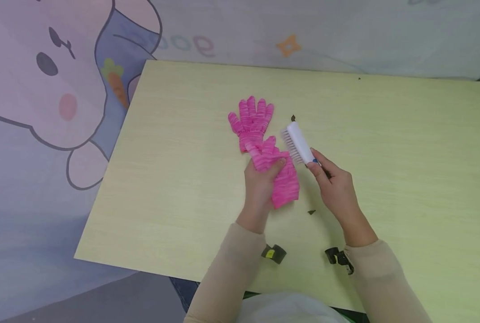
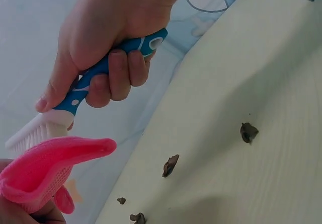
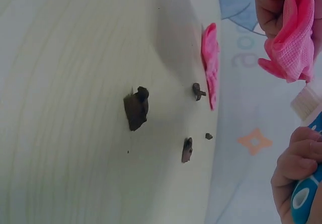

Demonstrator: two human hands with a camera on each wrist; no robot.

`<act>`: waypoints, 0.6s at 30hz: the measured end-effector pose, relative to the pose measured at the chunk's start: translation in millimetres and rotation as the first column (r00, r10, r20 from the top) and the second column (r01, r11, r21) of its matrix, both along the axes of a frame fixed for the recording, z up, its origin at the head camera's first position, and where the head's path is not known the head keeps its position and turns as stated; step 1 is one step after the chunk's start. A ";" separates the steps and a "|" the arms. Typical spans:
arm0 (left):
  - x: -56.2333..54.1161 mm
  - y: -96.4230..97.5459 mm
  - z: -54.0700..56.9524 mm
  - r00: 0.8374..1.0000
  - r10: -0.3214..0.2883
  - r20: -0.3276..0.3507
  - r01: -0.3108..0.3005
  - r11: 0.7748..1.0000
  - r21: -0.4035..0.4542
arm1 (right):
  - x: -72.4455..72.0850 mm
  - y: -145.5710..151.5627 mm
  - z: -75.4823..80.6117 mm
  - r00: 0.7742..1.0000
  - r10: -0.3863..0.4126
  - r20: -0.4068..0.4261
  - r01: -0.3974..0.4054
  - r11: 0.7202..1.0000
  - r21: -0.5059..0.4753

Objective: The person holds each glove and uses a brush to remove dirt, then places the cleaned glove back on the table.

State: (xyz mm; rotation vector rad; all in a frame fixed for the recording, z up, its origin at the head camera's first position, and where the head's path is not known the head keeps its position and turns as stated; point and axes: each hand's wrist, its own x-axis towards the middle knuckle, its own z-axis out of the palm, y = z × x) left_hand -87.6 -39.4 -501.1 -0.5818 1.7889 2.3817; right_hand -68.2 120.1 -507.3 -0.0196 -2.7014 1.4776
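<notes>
My left hand holds a pink striped knit glove off the table, its thumb pressed over the fabric. In the left wrist view the cuff of this glove gapes wide. A white-headed brush is in my right hand, whose fingers wrap its blue handle. Its bristles face the held glove from the right, very close; whether they touch it I cannot tell. Just beyond lies a second pink glove, flat with fingers spread, partly covered by the held one.
Several dark brown bits lie on the pale table, one beyond the brush, another bit between the forearms. Larger in the right wrist view is a dark flake. Behind the table hangs a printed cloth.
</notes>
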 end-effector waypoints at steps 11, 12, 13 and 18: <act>-2.6 -2.8 -5.7 0.996 0.034 -0.081 -0.036 0.999 -0.021 | 5.1 -2.3 -3.6 0.990 0.038 -0.134 -0.040 0.999 -0.015; -2.8 -2.3 -7.0 0.997 0.033 -0.071 -0.035 0.999 -0.030 | 5.1 -4.3 -4.4 0.988 0.044 -0.150 -0.044 0.999 0.004; -2.7 -1.9 -7.9 0.998 0.029 -0.060 -0.031 0.999 -0.037 | 4.5 -5.6 -5.2 0.987 0.040 -0.157 -0.035 0.999 0.032; -2.2 -1.7 -9.1 1.000 0.024 -0.019 -0.026 0.997 -0.070 | -1.9 -4.5 -8.9 0.997 -0.025 -0.078 0.034 0.994 0.107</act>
